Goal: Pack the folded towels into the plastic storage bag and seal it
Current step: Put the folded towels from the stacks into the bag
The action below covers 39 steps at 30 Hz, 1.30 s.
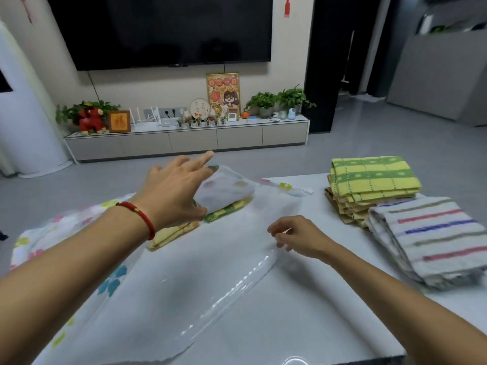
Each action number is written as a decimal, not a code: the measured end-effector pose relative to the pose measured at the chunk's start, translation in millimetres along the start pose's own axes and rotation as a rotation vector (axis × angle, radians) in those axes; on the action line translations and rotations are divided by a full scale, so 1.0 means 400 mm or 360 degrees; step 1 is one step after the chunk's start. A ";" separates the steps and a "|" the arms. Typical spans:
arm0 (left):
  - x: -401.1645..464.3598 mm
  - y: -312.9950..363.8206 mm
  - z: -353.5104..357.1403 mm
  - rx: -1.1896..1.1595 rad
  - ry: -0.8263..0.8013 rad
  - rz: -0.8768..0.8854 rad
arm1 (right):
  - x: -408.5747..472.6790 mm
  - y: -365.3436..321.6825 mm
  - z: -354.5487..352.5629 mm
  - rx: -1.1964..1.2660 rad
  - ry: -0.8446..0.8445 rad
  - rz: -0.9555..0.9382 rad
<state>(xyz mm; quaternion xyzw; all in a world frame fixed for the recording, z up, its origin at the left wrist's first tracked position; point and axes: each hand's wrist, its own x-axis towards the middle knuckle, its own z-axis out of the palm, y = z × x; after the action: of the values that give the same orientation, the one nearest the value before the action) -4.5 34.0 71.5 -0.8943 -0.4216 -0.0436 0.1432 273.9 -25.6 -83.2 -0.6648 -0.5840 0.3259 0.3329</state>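
Observation:
A large clear plastic storage bag (210, 264) with flower prints lies flat across the white table (311, 325). Under or inside its far part I see folded towels: a green checked one (226, 210) and a yellow one (171, 234). My left hand (176, 191), with a red bracelet on the wrist, hovers over the bag's far end, fingers spread, holding nothing. My right hand (297, 237) rests on the bag's right edge with fingers curled; whether it pinches the plastic is unclear. A stack of yellow-green checked towels (374, 180) and a striped white towel (432, 238) lie at the right.
The table's near edge runs along the bottom right. Beyond the table are grey floor, a low TV cabinet (189, 139) with plants and ornaments, and a wall-mounted TV. A white column unit stands at the far left.

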 end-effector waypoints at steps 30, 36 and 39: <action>-0.004 0.133 -0.001 -0.0039 -0.0202 -0.0048 | -0.300 0.285 -0.607 -0.0426 0.1087 0.0984; -0.035 0.126 0.006 0.0065 -0.0234 -0.0150 | -0.353 0.211 -0.661 0.0508 0.0508 0.0993; -0.067 0.107 0.003 0.0043 -0.0244 -0.0219 | -0.374 0.153 -0.636 0.0893 0.0356 0.0858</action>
<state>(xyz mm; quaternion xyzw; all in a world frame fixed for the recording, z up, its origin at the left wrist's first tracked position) 11.2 -11.4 55.5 -0.8619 -0.4924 0.0211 0.1192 501.8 -195.8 17.1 -0.7088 -0.2374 0.4739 0.4655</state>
